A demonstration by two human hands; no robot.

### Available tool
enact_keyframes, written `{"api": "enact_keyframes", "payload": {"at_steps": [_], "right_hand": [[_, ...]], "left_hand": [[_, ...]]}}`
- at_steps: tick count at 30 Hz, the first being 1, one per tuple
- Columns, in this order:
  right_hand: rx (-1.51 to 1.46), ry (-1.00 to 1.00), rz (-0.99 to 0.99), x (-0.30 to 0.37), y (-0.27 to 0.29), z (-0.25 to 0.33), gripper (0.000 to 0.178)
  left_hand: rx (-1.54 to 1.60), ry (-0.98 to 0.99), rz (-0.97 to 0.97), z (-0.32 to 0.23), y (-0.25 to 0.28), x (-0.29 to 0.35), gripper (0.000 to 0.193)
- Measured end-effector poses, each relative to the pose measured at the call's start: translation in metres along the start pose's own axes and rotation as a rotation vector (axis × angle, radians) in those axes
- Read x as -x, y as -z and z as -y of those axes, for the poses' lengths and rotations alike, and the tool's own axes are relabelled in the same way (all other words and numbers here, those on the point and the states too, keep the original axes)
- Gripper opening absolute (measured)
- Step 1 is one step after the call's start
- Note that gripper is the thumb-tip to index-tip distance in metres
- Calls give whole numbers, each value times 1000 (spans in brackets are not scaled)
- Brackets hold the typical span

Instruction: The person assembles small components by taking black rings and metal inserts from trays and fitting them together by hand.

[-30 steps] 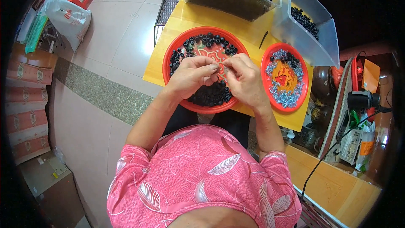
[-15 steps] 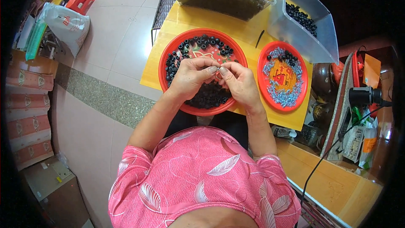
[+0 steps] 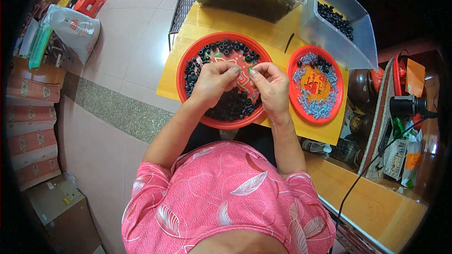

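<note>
My left hand and my right hand hover over a large round red tray, a small gap between them. Thumb and fingers of each hand are pinched together; whatever sits in either pinch is too small to make out. Small round black pieces with holes ring the tray and pile up at its near side, partly behind my hands. Right of my right hand lies a smaller oval red plate. Shiny bluish clear bits circle it, with a few black pieces at its top.
Both trays rest on a yellow board. Behind them stand a clear bin and a second translucent bin, both holding black pieces. A thin black strip lies between. Jars and a black device with a cable are at right.
My two hands, which met fingertip to fingertip over the tray, have drawn apart. The right has shifted slightly right, the left slightly left.
</note>
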State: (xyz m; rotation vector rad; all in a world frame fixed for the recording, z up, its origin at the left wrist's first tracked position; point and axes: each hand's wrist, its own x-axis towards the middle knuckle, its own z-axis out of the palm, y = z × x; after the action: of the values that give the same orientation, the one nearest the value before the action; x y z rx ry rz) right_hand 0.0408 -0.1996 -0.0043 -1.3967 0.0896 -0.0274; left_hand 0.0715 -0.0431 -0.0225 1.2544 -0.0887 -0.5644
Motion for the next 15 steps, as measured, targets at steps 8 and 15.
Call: {"api": "enact_keyframes", "payload": {"at_steps": [8,15], "right_hand": [[58,7,-14,9,4,0,6],[110,10,67,15,-7,4,6]], "left_hand": [[540,57,-53,-10,12,9,21],[529,-70,77,-6,14,36,21]]}}
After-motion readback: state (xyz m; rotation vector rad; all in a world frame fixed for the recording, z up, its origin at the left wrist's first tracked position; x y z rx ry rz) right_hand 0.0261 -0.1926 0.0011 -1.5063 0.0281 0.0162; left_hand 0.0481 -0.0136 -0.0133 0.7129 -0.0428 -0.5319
